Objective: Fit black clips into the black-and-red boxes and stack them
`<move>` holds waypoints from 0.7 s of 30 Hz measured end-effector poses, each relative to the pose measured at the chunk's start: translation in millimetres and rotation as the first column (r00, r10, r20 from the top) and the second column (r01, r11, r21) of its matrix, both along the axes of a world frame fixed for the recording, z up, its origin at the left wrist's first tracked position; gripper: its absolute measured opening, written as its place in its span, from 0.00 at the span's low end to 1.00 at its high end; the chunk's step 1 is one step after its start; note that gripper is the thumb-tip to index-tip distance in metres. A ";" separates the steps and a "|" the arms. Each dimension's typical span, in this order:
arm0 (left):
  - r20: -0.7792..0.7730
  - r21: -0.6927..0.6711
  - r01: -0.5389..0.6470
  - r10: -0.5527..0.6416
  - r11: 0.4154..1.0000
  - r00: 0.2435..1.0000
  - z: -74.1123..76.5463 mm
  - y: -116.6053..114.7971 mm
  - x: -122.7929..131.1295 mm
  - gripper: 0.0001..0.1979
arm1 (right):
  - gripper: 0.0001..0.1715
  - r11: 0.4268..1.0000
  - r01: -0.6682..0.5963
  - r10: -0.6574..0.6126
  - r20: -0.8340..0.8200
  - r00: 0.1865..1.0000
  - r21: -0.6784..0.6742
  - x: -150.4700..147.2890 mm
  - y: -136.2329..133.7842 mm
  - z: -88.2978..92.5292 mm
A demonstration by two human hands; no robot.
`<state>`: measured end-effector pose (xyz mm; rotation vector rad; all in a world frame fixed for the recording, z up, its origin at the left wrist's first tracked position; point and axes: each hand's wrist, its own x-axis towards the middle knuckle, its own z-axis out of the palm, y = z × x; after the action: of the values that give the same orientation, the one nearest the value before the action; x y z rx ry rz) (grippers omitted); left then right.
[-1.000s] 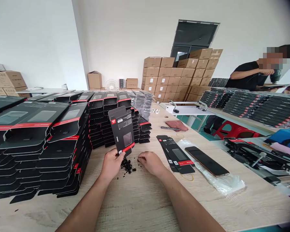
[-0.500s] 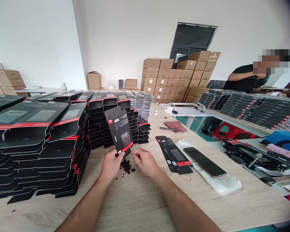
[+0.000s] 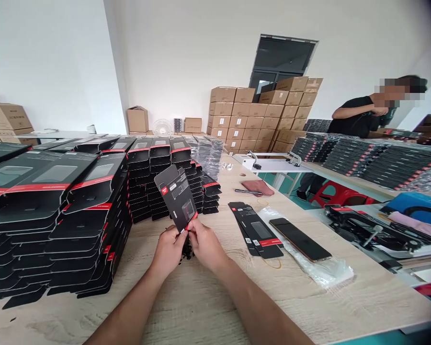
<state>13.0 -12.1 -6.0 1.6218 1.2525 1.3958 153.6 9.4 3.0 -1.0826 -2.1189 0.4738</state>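
Black packaging card [image 3: 175, 197] gripped upright, pinched at its lower edge by narrowed fingers of left hand [image 3: 168, 251] and right hand [image 3: 205, 247]; black scraps [image 3: 187, 253] lie beneath.

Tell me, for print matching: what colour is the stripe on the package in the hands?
Red, on the black cardboard package; the head view shows it.

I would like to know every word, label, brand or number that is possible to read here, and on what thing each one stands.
Black card package: red square logo and lines of white print, all too small to read.
Flat black package on the table: white print and a red band, too small to read.
Cardboard cartons: no readable text.
No word or number can be read.
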 end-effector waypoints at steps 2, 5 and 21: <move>0.062 -0.070 0.026 -0.021 0.997 0.998 1.0 -0.5 -0.2 0.16 | 0.07 0.997 -0.050 0.042 -0.144 0.989 -0.052 3.5 4.0 0.4; 0.086 -0.140 0.097 -0.086 0.985 0.993 5.3 -3.9 1.1 0.16 | 0.10 0.989 0.110 -0.139 -0.371 0.918 -0.099 12.9 15.1 3.8; 0.853 -0.341 0.674 -0.086 0.656 0.515 31.9 -20.9 -14.1 0.31 | 0.14 0.903 -0.261 0.018 -0.577 0.817 -0.341 23.7 -5.4 36.1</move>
<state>-1.0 -33.0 25.8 0.5746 0.5933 0.9720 177.3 4.0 39.1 -0.8503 -1.6009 1.1983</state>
